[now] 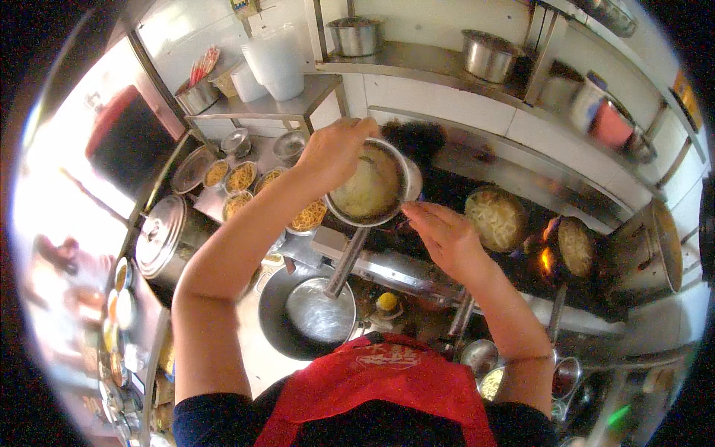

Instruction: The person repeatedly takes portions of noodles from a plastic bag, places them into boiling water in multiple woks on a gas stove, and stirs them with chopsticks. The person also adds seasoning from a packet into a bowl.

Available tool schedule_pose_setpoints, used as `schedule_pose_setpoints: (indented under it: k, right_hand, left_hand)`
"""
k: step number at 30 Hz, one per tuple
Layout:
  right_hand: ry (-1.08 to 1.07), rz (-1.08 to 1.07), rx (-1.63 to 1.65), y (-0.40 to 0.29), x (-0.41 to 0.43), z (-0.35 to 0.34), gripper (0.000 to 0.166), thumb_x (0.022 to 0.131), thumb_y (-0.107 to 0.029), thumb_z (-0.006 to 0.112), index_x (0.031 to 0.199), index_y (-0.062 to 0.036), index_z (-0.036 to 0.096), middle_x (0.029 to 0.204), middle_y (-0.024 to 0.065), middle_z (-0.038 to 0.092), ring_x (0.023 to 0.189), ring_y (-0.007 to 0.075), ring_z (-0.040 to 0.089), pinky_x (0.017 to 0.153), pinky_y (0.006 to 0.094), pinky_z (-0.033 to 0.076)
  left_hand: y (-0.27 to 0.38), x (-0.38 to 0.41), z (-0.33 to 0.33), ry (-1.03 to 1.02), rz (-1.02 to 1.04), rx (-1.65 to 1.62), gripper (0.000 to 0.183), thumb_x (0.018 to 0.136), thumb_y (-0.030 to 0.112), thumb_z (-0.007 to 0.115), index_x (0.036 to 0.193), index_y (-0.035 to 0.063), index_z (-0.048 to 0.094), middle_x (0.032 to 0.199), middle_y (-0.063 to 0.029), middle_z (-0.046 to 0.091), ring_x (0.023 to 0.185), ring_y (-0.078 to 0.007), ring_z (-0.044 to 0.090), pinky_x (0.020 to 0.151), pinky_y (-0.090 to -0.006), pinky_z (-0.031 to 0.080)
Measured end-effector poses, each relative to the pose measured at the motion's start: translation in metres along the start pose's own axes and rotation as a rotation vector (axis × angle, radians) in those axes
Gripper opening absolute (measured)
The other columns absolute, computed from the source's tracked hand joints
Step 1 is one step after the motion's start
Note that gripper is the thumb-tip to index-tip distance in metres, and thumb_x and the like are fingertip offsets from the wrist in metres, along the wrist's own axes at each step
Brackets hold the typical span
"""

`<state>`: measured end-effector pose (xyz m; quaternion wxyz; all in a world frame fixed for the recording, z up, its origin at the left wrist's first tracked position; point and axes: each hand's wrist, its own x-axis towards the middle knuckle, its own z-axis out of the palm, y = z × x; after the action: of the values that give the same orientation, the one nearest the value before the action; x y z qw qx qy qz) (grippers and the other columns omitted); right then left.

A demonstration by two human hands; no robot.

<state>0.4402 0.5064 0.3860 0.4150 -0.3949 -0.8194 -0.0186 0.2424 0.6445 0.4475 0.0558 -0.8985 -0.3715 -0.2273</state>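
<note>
A metal saucepan [367,181] with pale liquid and light food bits in it stands at the middle of the stove, its metal handle pointing towards me. My left hand [338,151] is at the pan's upper left rim with its fingers bent down; what its fingertips hold, if anything, is hidden. My right hand [449,240] is beside the pan's lower right rim, fingers extended and close together, with nothing seen in it. To the right, a pan of pale noodles [495,219] sits on the stove, and a further pan [575,247] stands beside an orange flame.
Bowls of noodles [241,177] are grouped left of the saucepan. A large lidded pot [162,237] stands at the left. Nearer me are a wide dark basin [273,313] and a yellow ball-shaped thing [386,302]. Steel pots [491,56] stand on the shelf above.
</note>
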Motion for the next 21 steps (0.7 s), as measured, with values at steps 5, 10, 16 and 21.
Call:
schedule_pose_setpoints:
  k: [5, 10, 16, 21]
  right_hand:
    - [-0.113, -0.142, 0.007, 0.003, -0.017, 0.016, 0.025, 0.078, -0.006, 0.059, 0.103, -0.0053, 0.06, 0.101, 0.0125, 0.062, 0.09, 0.0265, 0.062, 0.075, 0.0347, 0.052]
    - [-0.06, -0.036, 0.037, 0.002, -0.012, 0.008, 0.023, 0.079, -0.006, 0.059, 0.101, -0.0036, 0.06, 0.099, 0.0131, 0.063, 0.087, 0.028, 0.063, 0.073, 0.0354, 0.053]
    - [-0.113, -0.02, 0.108, -0.004, -0.021, 0.016, 0.023, 0.079, 0.002, 0.058, 0.101, -0.0033, 0.06, 0.096, 0.0145, 0.063, 0.083, 0.0295, 0.063, 0.07, 0.0357, 0.053]
    - [0.095, 0.129, 0.163, -0.003, -0.015, 0.015, 0.017, 0.081, 0.001, 0.057, 0.097, -0.0009, 0.061, 0.089, 0.0155, 0.064, 0.079, 0.0257, 0.065, 0.068, 0.032, 0.052]
  left_hand:
    - [0.0, -0.002, -0.003, 0.017, -0.013, 0.012, 0.031, 0.069, -0.007, 0.047, 0.097, 0.0068, 0.051, 0.093, -0.0148, 0.057, 0.092, -0.0334, 0.055, 0.077, -0.042, 0.045]
    - [-0.004, -0.008, 0.001, 0.001, -0.009, 0.014, 0.032, 0.069, -0.006, 0.048, 0.097, 0.0072, 0.051, 0.092, -0.0142, 0.056, 0.092, -0.0332, 0.055, 0.077, -0.0419, 0.045]
    - [-0.005, -0.01, 0.009, 0.055, 0.074, 0.04, 0.035, 0.067, -0.006, 0.05, 0.099, 0.0075, 0.051, 0.091, -0.0126, 0.055, 0.092, -0.0322, 0.055, 0.075, -0.0417, 0.047]
    - [-0.002, -0.014, 0.008, -0.005, 0.062, 0.148, 0.034, 0.067, -0.004, 0.051, 0.099, 0.0063, 0.051, 0.093, -0.0125, 0.056, 0.093, -0.0312, 0.055, 0.075, -0.0412, 0.048]
